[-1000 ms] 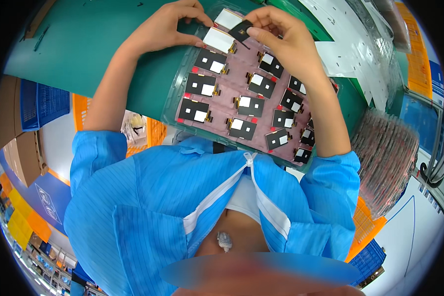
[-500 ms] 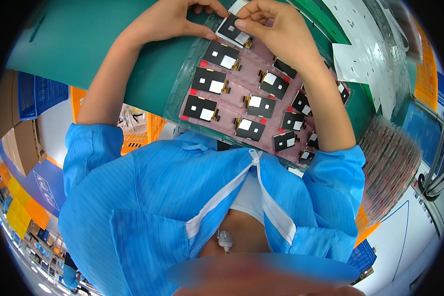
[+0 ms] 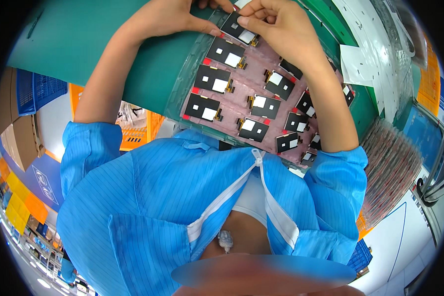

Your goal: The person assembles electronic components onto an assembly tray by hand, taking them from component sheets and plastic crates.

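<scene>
At the far left end of a clear plastic tray (image 3: pixel 181 93) with a pink lining, both hands are on one black display module (image 3: pixel 238 28), which has white patches and a small gold-brown flex connector. My right hand (image 3: pixel 280 22) presses its thumb on the module's top face, its fingers curled behind the upper edge. My left hand (image 3: pixel 180 18) spans the module's left side, thumb at the lower corner and fingertips by the upper one. Similar modules, several with red tabs, lie in rows nearer me, among them a module (image 3: pixel 225 53) right beside the held one.
The tray rests on a green work mat (image 3: pixel 148 74). On the right stand a tall stack of clear trays (image 3: pixel 392 165) and white sheets (image 3: pixel 356 64) with plastic film. Orange (image 3: pixel 133 140) and blue crates (image 3: pixel 39 91) are at the left, below the table edge.
The held module was tilted with its white edge showing; now it lies flatter in the tray. Both hands stay on it, and the tray appears slightly further right in the picture.
</scene>
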### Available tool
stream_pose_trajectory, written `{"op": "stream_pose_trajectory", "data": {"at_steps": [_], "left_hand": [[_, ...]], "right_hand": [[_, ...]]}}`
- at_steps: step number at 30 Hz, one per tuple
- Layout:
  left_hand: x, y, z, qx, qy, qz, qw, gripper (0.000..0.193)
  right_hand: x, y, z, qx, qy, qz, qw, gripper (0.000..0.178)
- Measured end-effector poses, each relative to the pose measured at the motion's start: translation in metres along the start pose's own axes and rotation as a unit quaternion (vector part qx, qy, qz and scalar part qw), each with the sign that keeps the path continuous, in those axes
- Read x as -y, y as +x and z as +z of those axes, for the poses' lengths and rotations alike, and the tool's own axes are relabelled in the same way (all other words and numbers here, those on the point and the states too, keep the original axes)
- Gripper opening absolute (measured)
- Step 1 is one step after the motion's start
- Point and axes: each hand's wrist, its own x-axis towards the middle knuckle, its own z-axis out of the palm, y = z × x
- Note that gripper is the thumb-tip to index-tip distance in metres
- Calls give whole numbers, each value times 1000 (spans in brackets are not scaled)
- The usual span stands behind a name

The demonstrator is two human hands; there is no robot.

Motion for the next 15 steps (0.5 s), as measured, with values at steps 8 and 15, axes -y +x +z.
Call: {"op": "stream_pose_trajectory", "data": {"at_steps": [8,15], "left_hand": [[1,0,0,-1,15,5,1000,41],[3,0,0,-2,8,13,1000,41]], "right_hand": [[1,0,0,-1,-1,6,1000,9],[-12,4,3,-4,20,-12,1000,8]]}}
